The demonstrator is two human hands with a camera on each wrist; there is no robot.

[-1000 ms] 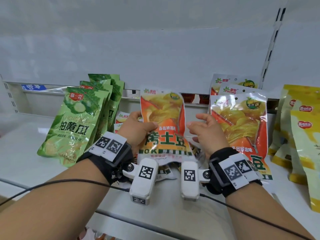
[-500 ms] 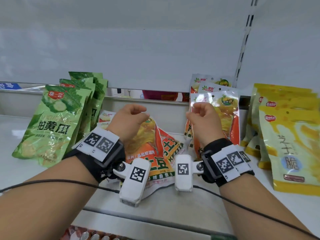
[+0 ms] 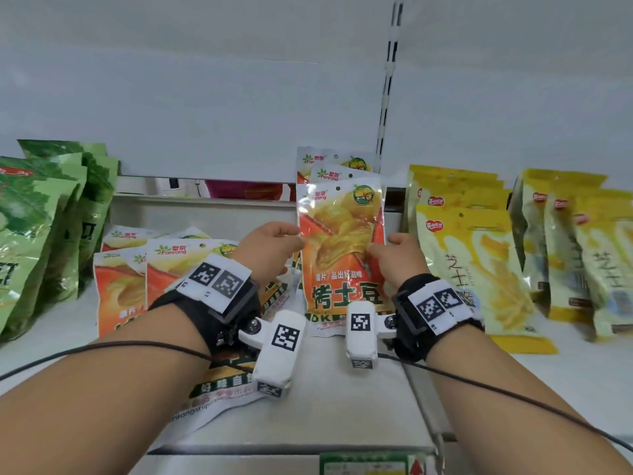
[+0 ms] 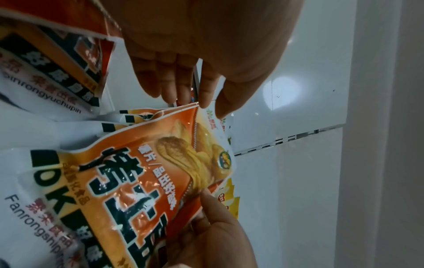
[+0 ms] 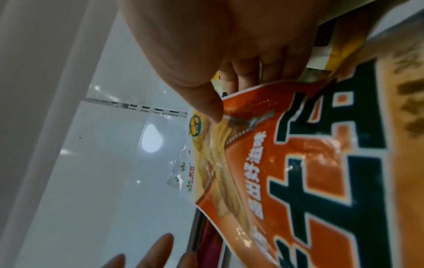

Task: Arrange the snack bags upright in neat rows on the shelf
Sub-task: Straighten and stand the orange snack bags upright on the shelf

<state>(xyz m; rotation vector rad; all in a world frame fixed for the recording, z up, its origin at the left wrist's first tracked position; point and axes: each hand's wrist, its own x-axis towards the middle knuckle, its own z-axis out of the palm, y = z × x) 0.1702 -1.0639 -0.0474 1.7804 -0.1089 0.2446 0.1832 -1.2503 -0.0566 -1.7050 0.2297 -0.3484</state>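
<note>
An orange snack bag stands upright at the front of a short row of orange bags against the shelf back. My left hand pinches its left edge, thumb in front and fingers behind. On the other edge my right hand holds it, with the thumb pressed on the bag's face and the fingers behind. Several more orange bags lie flat on the white shelf under my left forearm.
Green bags lean in a stack at the far left. Two groups of yellow bags stand to the right. A slotted upright rail runs up the white back panel. The shelf's front edge carries a price label.
Both hands have left the orange bag they held up in the middle and moved right to the front bag of the upright orange row. The head view has swung right.
</note>
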